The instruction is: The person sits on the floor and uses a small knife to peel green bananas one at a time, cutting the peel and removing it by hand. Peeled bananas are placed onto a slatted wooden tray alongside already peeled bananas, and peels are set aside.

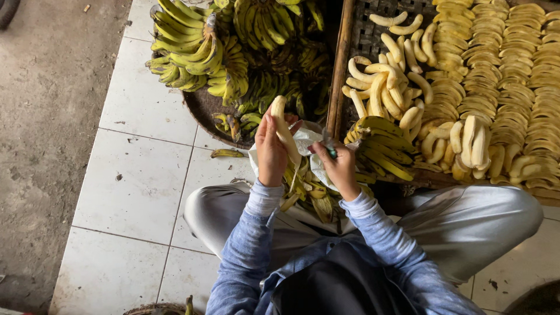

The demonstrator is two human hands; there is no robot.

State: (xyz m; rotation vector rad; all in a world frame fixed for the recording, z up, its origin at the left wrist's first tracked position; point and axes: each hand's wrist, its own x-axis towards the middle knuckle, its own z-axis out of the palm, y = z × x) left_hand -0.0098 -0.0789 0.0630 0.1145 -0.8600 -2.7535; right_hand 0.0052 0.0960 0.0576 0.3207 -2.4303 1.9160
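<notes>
Seated person's left hand (pixel 270 150) grips a half-peeled banana (pixel 282 123) upright over a peel bag (pixel 309 153), right hand (pixel 339 168) closed around a small green-handled tool (pixel 330 149) for stripping.

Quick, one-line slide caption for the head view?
Left hand holds a half-peeled banana, right hand grips a small green-handled tool, beside a tray of peeled bananas.

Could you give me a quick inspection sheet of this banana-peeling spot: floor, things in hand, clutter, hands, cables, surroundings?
Surface: white tiled floor, scuffed.
Job's things: peeled banana upright; small green-handled tool.
Clutter: banana peels in the lap; one loose banana on the tiles.
Grippers: left hand holds the banana; right hand grips the tool.
Cables: nothing seen.
Surroundings: basket of unpeeled bunches; woven tray with peeled and sliced bananas.
</notes>
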